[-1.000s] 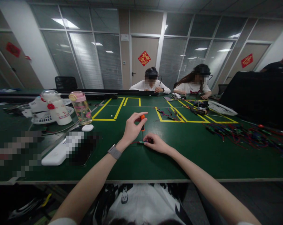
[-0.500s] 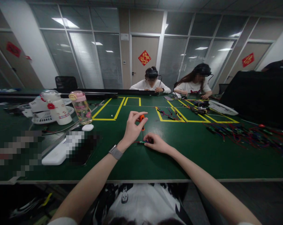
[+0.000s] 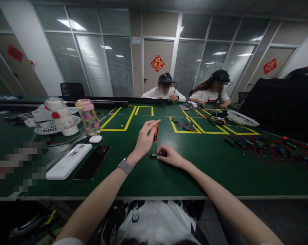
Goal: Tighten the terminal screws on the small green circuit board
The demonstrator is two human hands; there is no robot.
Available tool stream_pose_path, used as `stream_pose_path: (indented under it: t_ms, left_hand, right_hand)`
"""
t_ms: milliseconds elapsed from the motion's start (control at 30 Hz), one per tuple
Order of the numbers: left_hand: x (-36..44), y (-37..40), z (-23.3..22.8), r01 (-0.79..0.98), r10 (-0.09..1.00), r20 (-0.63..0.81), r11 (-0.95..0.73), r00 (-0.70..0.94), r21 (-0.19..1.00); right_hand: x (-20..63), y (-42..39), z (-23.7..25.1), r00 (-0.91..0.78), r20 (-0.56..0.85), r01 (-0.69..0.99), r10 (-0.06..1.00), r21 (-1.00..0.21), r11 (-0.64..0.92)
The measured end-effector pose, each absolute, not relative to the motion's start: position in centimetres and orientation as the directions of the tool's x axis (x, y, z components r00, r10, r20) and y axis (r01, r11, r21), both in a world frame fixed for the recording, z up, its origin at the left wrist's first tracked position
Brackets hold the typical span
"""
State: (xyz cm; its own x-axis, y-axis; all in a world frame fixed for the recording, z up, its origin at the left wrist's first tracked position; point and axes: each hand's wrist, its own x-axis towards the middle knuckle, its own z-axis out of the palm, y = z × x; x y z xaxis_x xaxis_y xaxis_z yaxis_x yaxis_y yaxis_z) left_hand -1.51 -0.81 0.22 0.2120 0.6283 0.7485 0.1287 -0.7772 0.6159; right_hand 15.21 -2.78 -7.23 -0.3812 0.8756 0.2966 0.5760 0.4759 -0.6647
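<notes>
My left hand (image 3: 146,136) is closed on the orange and black handle of a screwdriver (image 3: 156,133), its index finger stretched out over the top. The screwdriver stands upright, with its thin shaft running down to a small green circuit board (image 3: 154,155) on the table. My right hand (image 3: 170,156) rests on the table and pinches the right end of that board, where dark wires show under the fingers. A red wire leaves the board's left side. The exact spot where the tip meets the board is too small to make out.
To the left lie a white power bank (image 3: 68,162), a black phone (image 3: 92,162) and a white earbud case (image 3: 95,139), with bottles (image 3: 87,117) behind. Wired boards (image 3: 268,146) are heaped at the right; several more lie within yellow tape (image 3: 173,126). Two people (image 3: 165,89) sit opposite.
The fingers of my left hand have shifted round the screwdriver handle, thumb and index now closer together. My right hand and the board have stayed in place.
</notes>
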Motion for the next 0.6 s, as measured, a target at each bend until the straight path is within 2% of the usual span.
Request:
stream_pose_path:
  t_ms: [133,300,467,600]
  left_hand:
    - [-1.29,-0.68,0.04,-0.01,0.664,0.712,-0.729,0.229,0.684]
    - [-1.28,-1.02,0.19,0.125,0.643,0.747,-0.766,0.168,0.631]
    - [-1.2,-1.22,0.29,0.03,0.648,0.713,-0.746,0.269,0.666]
    - [-1.21,-1.35,0.38,0.122,0.619,0.751,-0.784,0.228,0.609]
  right_hand:
    - [15.03,-2.57,-7.13,-0.361,0.305,0.594,0.881,-0.653,0.47]
    - [14.64,-2.14,-6.97,-0.365,0.279,0.596,0.888,-0.663,0.454]
    - [14.58,-1.97,-6.97,-0.387,0.257,0.579,0.886,-0.68,0.45]
    - [14.57,-2.02,-7.01,-0.371,0.271,0.588,0.888,-0.672,0.451]
